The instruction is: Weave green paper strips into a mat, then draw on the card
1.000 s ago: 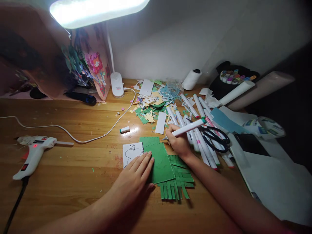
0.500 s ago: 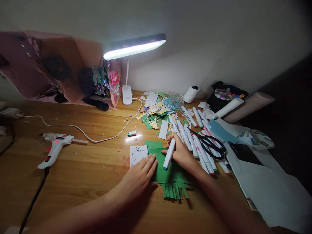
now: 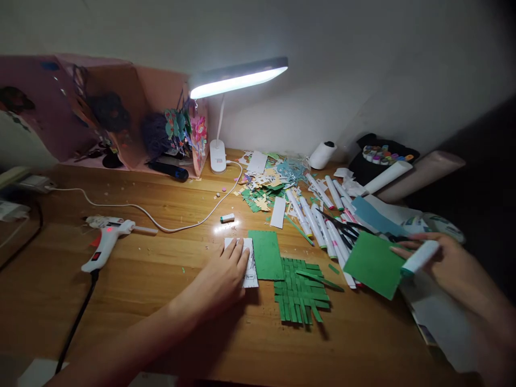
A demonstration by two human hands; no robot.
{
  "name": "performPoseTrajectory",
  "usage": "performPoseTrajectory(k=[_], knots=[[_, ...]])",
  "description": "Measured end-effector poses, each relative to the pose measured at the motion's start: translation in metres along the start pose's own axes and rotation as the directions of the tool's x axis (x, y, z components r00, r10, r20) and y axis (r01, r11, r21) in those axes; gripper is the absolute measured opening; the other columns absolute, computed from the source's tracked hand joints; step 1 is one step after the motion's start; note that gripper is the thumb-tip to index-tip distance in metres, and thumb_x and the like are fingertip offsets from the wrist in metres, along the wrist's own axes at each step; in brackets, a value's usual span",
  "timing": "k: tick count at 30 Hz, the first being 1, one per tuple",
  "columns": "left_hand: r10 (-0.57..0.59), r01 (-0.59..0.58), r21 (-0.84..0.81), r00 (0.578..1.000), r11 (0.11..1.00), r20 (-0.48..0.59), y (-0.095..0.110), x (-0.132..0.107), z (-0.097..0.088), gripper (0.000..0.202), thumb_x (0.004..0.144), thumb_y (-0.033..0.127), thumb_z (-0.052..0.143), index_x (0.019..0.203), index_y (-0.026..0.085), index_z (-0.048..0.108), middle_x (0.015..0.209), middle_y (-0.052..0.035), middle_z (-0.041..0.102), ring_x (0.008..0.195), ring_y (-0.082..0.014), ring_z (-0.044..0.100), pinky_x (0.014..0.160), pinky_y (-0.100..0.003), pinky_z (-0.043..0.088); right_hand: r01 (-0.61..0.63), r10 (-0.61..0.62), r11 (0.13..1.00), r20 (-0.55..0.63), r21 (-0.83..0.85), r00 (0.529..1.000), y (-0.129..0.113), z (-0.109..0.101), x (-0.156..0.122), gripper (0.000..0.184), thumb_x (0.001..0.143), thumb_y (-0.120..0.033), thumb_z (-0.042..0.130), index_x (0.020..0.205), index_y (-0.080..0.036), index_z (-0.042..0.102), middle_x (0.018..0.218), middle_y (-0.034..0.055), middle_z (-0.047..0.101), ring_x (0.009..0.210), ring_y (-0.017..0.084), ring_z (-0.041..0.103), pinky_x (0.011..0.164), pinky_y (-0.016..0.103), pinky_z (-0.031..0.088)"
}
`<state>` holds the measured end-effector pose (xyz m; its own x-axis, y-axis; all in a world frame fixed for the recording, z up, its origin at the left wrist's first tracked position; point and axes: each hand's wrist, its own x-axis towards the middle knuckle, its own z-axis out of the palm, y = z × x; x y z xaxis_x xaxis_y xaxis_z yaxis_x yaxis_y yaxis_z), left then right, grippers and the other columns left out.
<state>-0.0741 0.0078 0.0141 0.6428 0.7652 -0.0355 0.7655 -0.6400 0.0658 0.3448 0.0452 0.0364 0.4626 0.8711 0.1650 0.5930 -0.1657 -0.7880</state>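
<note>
Stretching out before me, the wooden table bears everything. A lit desk lamp stands at its far side, a heap of markers lies right, and a white glue gun left. Right of the middle sits a woven green mat. The left hand lies flat, fingers straight and close together, gripping nothing. The right hand, far to the right, pinches a green sheet over the near markers; it's blurred, so the exact finger hold is hard to tell. A green card meets the mat's left edge, and beside it a drawn-on white card rests under the left hand. A white marker pokes from the right hand too. A small cap lies beyond the cards.
</note>
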Motion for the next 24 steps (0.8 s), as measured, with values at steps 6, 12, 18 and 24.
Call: performPoseTrajectory(k=[6,12,18,24], knots=[[-0.071,0.073,0.068,0.997,0.995,-0.038,-0.003,0.002,-0.003,0.054,0.083,0.0,0.028,0.136,-0.002,0.038,0.142,-0.0261,0.039,0.132,-0.0321,0.037,0.1,-0.046,0.04,-0.157,0.086,0.959,-0.286,-0.236,0.955,-0.007,-0.004,-0.017,0.037,0.062,-0.054,0.073,0.079,-0.031,0.049,0.091,0.0171,0.066,0.091,0.039,0.061,0.068,0.054,0.041],[-0.092,0.097,0.061,0.992,0.993,-0.083,-0.006,0.008,0.006,0.053,0.085,0.001,0.025,0.136,-0.004,0.037,0.144,-0.0278,0.034,0.135,-0.0335,0.032,0.1,-0.045,0.041,0.085,-0.117,0.949,0.091,0.305,0.989,-0.076,0.078,-0.054,0.026,0.087,-0.053,0.05,0.09,-0.027,0.045,0.067,0.0033,0.063,0.063,0.023,0.062,0.07,0.043,0.047],[-0.082,0.082,-0.005,0.996,0.997,0.024,-0.004,0.007,0.009,0.058,0.084,0.011,0.04,0.139,-0.005,0.031,0.147,-0.0283,0.026,0.138,-0.0353,0.021,0.108,-0.046,0.032,-0.019,-0.218,0.904,0.499,0.427,0.839,-0.109,0.157,-0.084,0.028,0.088,-0.039,0.036,0.088,-0.021,0.057,0.068,0.0004,0.052,0.066,0.016,0.051,0.062,0.029,0.041],[-0.107,0.109,-0.135,0.994,0.985,0.022,-0.004,0.004,0.009,0.09,0.086,0.066,0.043,0.143,-0.003,0.027,0.15,-0.0279,0.018,0.14,-0.0378,0.012,0.11,-0.05,0.027,0.04,-0.298,0.889,0.51,0.456,0.807,-0.101,0.181,-0.105,0.016,0.084,-0.035,0.053,0.091,-0.022,0.048,0.084,0.0007,0.054,0.076,0.016,0.053,0.068,0.028,0.042]])
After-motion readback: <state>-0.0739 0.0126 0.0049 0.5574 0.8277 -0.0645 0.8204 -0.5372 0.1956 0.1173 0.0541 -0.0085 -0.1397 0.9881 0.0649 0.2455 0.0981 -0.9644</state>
